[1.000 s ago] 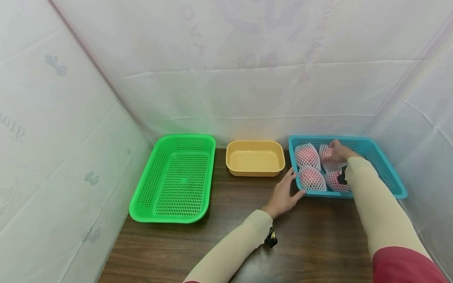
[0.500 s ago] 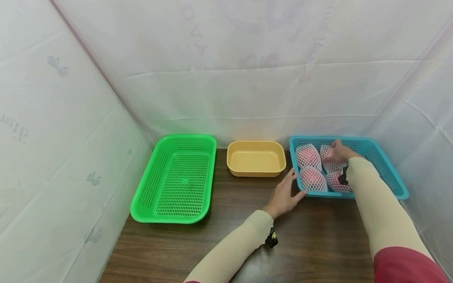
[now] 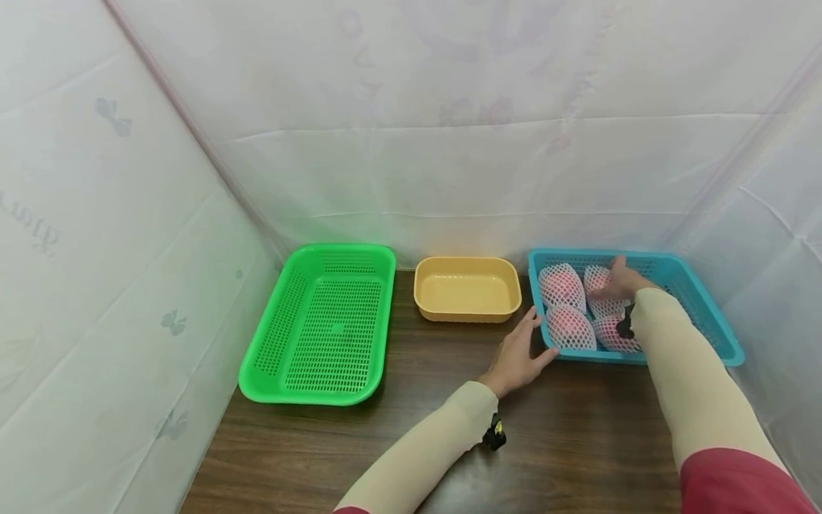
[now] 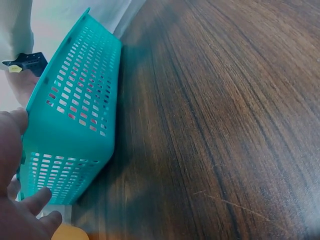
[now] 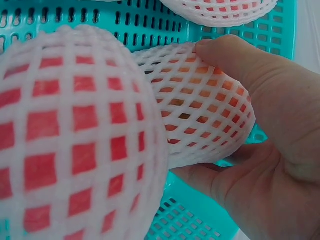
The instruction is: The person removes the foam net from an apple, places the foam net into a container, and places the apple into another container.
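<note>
In the head view, a blue plastic basket point(image 3: 727, 341) at the right holds several red fruits in white foam nets, including a front-left fruit point(image 3: 570, 330) and a back-left fruit point(image 3: 562, 287). Inside it, my right hand point(image 3: 624, 281) grips the netted fruit point(image 3: 599, 278) at the back. The right wrist view has my thumb point(image 5: 227, 52) on top of this fruit point(image 5: 200, 107), fingers curled behind and below; another netted fruit point(image 5: 80, 135) fills the left foreground. My left hand point(image 3: 515, 357) spreads around the basket's front-left corner, thumb and fingertips touching its outside and rim.
Left of the blue basket stands a small yellow tray point(image 3: 467, 315) with nothing in it. Farther left is a bare green perforated basket point(image 3: 330, 357). All stand on a dark wooden table point(image 3: 565, 442), with white curtain walls point(image 3: 462, 171) behind and at both sides.
My right hand has shifted slightly to the right at the back fruit, and more of its net shows. The left hand stays at the basket's corner.
</note>
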Demonstrator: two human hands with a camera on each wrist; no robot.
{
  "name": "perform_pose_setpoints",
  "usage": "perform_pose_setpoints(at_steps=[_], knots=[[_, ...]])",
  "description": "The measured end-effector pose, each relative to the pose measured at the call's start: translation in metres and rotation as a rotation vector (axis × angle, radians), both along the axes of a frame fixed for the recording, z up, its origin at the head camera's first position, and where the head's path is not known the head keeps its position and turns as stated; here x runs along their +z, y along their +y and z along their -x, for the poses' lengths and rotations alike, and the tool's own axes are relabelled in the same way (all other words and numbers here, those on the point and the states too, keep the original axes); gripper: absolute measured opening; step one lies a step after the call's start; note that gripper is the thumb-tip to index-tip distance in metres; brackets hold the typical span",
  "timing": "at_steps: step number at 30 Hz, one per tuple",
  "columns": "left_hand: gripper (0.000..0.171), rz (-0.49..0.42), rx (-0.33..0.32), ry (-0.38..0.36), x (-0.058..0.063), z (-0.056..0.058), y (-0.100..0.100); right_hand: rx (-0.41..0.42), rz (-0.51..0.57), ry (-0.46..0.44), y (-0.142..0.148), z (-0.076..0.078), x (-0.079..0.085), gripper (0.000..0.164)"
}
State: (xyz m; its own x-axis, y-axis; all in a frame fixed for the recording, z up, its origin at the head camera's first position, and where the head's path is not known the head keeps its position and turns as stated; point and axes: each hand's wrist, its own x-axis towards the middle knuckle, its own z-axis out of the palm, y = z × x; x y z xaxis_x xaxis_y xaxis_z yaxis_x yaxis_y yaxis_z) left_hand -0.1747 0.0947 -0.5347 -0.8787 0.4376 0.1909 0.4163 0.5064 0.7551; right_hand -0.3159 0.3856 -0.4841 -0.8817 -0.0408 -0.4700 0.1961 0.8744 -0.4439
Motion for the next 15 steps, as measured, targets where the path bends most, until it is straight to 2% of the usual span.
perform_pose_setpoints(at_steps=[6,15], knots=[[0.066,0.006,0.003,-0.011,0.003,0.001,0.002,0.021,-0.05,-0.001,0.002,-0.003,0.004,0.125],[0.068,0.016,0.017,-0.018,0.0,0.003,0.002,0.155,-0.165,0.073,0.01,0.004,0.014,0.108]])
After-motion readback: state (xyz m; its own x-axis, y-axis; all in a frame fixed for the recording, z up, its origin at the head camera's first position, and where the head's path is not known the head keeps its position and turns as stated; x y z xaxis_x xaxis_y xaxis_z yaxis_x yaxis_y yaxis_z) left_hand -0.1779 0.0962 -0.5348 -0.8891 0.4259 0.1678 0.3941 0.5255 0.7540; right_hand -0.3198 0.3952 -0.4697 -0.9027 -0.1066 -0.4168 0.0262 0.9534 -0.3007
